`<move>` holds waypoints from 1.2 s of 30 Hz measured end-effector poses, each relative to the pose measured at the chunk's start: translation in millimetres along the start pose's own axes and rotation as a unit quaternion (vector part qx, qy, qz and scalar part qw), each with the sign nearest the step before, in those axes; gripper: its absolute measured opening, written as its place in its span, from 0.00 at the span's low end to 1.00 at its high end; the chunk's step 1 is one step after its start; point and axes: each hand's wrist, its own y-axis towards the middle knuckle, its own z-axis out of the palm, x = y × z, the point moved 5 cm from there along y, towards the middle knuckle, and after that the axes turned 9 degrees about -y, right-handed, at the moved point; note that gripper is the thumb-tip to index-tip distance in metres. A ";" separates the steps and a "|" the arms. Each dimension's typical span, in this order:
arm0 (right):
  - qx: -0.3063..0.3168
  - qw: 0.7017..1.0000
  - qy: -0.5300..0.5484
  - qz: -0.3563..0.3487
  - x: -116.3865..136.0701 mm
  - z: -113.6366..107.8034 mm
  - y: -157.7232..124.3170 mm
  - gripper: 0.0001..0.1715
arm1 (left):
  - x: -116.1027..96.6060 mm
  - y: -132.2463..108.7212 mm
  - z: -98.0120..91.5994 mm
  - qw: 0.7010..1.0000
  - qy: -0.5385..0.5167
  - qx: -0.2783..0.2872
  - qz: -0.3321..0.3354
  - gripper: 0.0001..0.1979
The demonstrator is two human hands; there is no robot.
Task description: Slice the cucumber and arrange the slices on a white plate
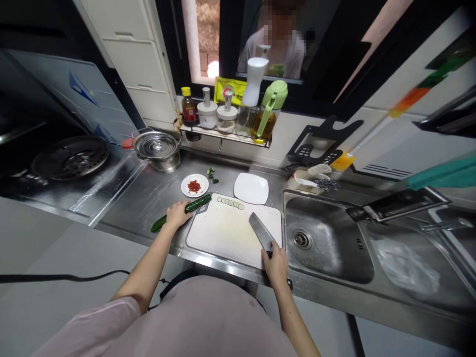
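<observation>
My left hand (pixel 177 215) is closed around the middle of a long dark green cucumber (pixel 199 203), at the left edge of the white cutting board (pixel 211 238). The cucumber's far end reaches over the board's corner. In my right hand (pixel 275 263) is a kitchen knife (pixel 261 231), its broad blade lying over the right part of the board and pointing away from me. A row of several thin cucumber slices (pixel 230 203) lies along the board's far edge. Behind the board are a white square plate (pixel 251 188) and a small white plate (pixel 189 190) with chopped red pieces (pixel 194 186).
Green cucumber scraps (pixel 211 176) lie behind the board. A lidded steel pot (pixel 163 157) stands at the back left, near the stove (pixel 70 158). On the right is a steel sink (pixel 327 248) with its faucet (pixel 401 204). A wall rack (pixel 230 135) holds bottles and jars.
</observation>
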 end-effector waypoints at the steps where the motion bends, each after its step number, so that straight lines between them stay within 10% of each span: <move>1: -0.002 1.000 0.002 -0.002 -0.1 0.3 0.3 0.30 | -0.8 -0.8 -0.2 1.000 -0.001 -0.005 -0.001 0.29; 10: -0.016 0.998 0.054 0.014 -0.1 -8.9 -3.9 0.28 | -46.8 -18.6 8.2 0.989 -0.064 -0.130 0.008 0.26; 22: 0.032 0.996 0.050 0.061 -12.1 -32.3 -7.5 0.22 | -182.3 -2.9 84.0 0.978 -0.114 0.013 0.172 0.19; 36: 0.070 0.996 0.027 0.055 -22.2 -38.8 -0.3 0.23 | -203.3 13.0 90.1 0.977 -0.089 -0.011 0.196 0.13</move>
